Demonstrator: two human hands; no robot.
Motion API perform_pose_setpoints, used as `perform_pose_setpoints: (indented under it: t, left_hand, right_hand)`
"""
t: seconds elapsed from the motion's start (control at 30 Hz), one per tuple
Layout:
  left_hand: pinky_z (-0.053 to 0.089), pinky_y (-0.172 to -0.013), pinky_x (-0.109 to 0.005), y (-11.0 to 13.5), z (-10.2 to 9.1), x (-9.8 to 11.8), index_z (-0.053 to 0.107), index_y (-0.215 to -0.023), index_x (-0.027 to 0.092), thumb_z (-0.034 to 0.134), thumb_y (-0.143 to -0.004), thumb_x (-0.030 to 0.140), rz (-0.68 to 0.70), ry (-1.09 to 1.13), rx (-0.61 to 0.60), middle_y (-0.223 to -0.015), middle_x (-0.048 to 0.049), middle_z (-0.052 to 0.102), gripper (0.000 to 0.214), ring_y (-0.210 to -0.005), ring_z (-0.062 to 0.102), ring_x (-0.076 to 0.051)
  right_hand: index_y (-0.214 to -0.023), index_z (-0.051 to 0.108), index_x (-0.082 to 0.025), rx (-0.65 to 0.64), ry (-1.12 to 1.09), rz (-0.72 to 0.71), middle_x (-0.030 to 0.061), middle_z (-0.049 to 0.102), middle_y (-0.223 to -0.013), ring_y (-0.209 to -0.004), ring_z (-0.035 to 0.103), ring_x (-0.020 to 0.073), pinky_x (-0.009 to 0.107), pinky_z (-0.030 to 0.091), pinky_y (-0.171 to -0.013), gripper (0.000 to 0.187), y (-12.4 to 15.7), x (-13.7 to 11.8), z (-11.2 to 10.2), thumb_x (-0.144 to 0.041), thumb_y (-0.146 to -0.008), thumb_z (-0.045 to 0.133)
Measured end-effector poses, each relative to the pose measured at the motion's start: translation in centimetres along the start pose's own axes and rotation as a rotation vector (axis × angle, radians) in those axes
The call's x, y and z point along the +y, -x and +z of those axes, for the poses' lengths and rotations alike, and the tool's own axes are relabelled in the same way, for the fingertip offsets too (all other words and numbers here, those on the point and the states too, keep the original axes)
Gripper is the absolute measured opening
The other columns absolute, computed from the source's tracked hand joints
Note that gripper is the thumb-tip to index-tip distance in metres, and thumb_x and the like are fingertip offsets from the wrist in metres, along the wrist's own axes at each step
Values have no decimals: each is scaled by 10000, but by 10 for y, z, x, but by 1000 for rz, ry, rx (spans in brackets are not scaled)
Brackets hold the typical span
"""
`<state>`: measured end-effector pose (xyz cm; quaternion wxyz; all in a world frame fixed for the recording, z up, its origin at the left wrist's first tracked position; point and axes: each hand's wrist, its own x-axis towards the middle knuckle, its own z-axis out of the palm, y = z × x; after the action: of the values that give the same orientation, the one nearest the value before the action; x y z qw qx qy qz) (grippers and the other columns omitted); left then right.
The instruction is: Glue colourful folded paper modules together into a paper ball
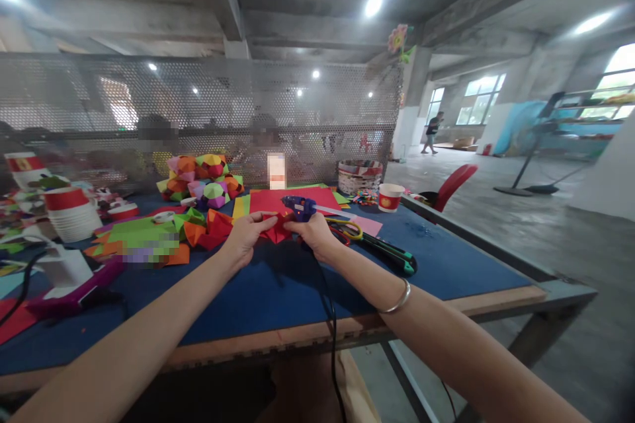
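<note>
Both hands meet over the blue-topped table (278,297). My left hand (244,238) pinches the left side of a small folded red paper piece (276,230). My right hand (315,232) grips its right side, fingers closed. A blue hot glue gun (299,206) lies just behind the hands, its black cord (328,317) running down off the table's front edge. A silver bangle (398,300) sits on my right wrist.
Yellow-handled scissors (347,230) and a green-black tool (391,256) lie right of my hands. Red paper sheets (292,199), folded colourful paper balls (201,178), stacked paper cups (72,213), a basket (360,176) and a red cup (389,197) crowd the table. Mesh screen behind; a person walks far right.
</note>
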<state>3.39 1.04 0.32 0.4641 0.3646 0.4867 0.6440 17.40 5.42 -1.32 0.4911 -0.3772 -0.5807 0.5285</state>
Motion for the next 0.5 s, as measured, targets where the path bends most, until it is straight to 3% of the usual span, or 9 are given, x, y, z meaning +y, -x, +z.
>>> perform_pose_setpoints:
  t: [0.27, 0.5]
  left_hand:
    - [526, -494, -238, -4, -8, 2, 771, -736, 116, 859, -673, 31, -62, -11, -37, -610, -51, 733, 138, -493, 655, -152]
    - [549, -538, -239, -8, -12, -1, 773, -707, 125, 909, -623, 90, -40, -52, -80, -629, -60, 750, 164, -531, 677, -153]
  right_hand:
    - [-714, 691, -153, -9, 12, 13, -39, 596, -523, -465, 472, 104, 241, 353, -482, 88, 0, 0, 1, -115, -688, 766]
    - [-761, 694, -159, -41, -41, -3, -46, 612, -567, -470, 471, 97, 240, 367, -476, 121, 2, -2, 1, -181, -692, 791]
